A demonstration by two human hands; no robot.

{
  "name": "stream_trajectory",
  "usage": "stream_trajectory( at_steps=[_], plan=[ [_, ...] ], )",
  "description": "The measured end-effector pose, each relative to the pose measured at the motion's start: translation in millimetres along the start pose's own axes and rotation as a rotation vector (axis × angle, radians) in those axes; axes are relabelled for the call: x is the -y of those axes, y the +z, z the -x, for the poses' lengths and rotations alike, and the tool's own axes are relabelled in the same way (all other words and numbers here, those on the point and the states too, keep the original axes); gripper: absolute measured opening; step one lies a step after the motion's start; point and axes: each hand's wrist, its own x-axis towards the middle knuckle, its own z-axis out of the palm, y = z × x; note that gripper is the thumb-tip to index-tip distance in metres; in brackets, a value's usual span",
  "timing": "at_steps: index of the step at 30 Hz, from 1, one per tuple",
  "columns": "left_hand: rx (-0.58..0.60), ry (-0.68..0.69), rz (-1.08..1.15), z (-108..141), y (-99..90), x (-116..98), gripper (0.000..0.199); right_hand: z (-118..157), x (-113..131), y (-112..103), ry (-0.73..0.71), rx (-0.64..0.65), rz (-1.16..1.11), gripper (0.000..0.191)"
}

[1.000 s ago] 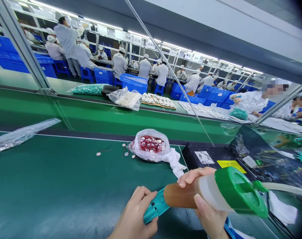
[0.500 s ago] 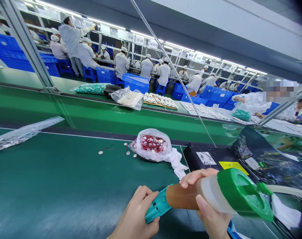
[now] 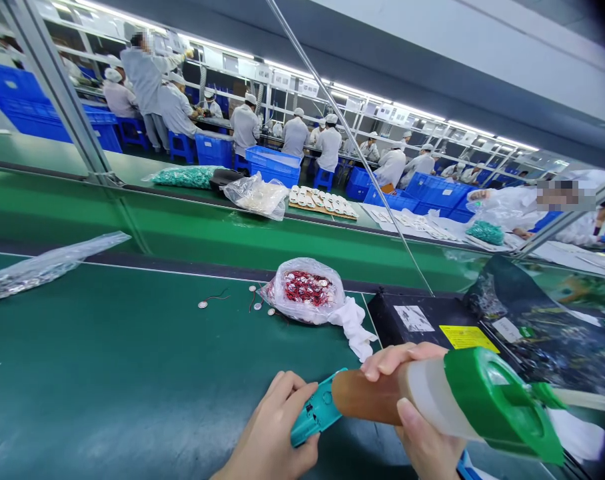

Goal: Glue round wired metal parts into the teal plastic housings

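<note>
Between the thumb and fingers of my left hand (image 3: 277, 427) is a teal plastic housing (image 3: 321, 410), its hollow inner side showing. My right hand (image 3: 422, 420) wraps around a translucent squeeze bottle (image 3: 432, 393) with a green cap, lying nearly level. Brown liquid fills the bottle's base end, which overlaps the far end of the housing in view; I cannot tell whether they touch. The cap and its pale spout point right. Farther back on the bench lies an open plastic bag (image 3: 310, 291) of small round discs with red wires.
Several loose wired discs (image 3: 202, 305) lie left of the bag, a white cloth (image 3: 355, 330) at its right. A black box (image 3: 407, 317) and dark bag (image 3: 547, 333) stand right. A clear bag (image 3: 47, 267) lies left. A slanting rod (image 3: 352, 147) crosses above; co-workers sit beyond.
The bottle's cap end has shifted slightly right and down, with my right hand around it. My left hand and the teal housing stay almost in place.
</note>
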Motion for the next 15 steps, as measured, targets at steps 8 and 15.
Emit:
stream_trajectory(
  at_steps=[8,15],
  plan=[
    [-0.004,0.016,-0.026,1.8,-1.3,-1.1,0.058,-3.3,11.4,5.9,-0.013,0.049,-0.085,0.024],
    [0.015,0.004,-0.069,0.1,-3.1,-3.3,0.055,-9.0,23.3,16.0,-0.035,0.016,-0.135,0.030]
  ],
)
